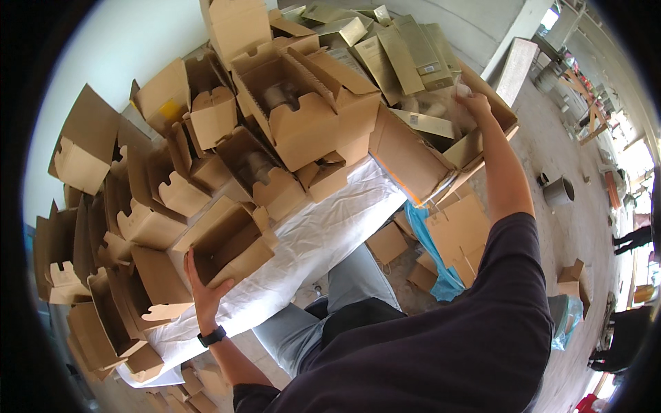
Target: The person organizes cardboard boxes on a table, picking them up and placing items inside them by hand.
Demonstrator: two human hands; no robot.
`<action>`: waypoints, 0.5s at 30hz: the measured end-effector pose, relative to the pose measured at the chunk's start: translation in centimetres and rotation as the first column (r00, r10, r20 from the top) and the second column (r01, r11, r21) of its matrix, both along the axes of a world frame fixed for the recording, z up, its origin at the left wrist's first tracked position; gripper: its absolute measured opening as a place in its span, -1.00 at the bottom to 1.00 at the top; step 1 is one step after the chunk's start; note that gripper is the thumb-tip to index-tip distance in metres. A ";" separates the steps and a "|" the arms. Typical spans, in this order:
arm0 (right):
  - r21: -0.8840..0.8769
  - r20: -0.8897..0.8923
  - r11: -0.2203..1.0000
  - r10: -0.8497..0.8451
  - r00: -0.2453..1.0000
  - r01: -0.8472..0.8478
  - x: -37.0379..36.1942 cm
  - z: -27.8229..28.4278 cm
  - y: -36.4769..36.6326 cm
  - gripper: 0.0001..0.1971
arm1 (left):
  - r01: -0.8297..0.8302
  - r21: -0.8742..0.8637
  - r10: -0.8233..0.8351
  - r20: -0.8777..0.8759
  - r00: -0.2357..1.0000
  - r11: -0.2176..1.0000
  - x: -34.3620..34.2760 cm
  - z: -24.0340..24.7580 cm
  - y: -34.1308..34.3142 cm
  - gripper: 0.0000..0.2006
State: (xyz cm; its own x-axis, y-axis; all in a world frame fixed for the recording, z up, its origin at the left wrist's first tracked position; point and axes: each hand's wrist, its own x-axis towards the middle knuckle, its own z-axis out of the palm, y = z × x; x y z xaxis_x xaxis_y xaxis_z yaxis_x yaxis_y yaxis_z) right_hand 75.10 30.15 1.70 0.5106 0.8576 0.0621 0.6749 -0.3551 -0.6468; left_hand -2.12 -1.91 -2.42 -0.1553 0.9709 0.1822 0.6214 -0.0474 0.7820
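Observation:
My left hand [204, 292] grips the near left corner of a small open cardboard box [237, 251], with its thumb along the near side. The inside of that box looks bare, and it stands at the edge of a table covered by a white cloth [310, 227]. My right arm reaches out to the far right, where my right hand [475, 104] is over a large open carton [413, 148]. Its fingers are closed around something pale and see-through, too blurred to name. Gold flat boxes [399, 58] fill the carton's back part, and clear rounded pieces [430, 108] lie near the hand.
Several open cardboard boxes [148, 220] crowd the table's left side. A taller box [296, 113] stacked behind holds clear items. Below the table are flattened cardboard [458, 230] and a blue plastic sheet [427, 234]. A grey bucket [559, 191] stands on the floor at right.

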 end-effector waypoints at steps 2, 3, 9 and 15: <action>-0.030 0.329 0.999 -0.026 0.944 0.038 -4.4 1.8 -1.2 -0.25 | -0.021 0.007 0.021 -0.014 1.000 1.000 -0.6 -0.1 -1.1 0.15; -0.010 0.432 0.992 -0.112 0.895 0.129 -8.2 3.4 -2.4 -0.19 | -0.036 0.017 0.036 -0.031 0.999 0.999 -1.0 -0.5 -1.7 0.14; 0.358 0.508 0.876 -0.472 0.720 0.323 8.7 1.5 0.0 0.00 | 0.069 0.069 -0.074 0.077 0.994 0.995 -0.7 -1.4 1.1 0.14; 0.613 -0.544 0.577 -0.187 0.818 0.539 -9.1 10.3 -5.1 -0.39 | -0.037 -0.027 0.038 0.027 0.999 0.999 -0.2 0.3 -0.7 0.19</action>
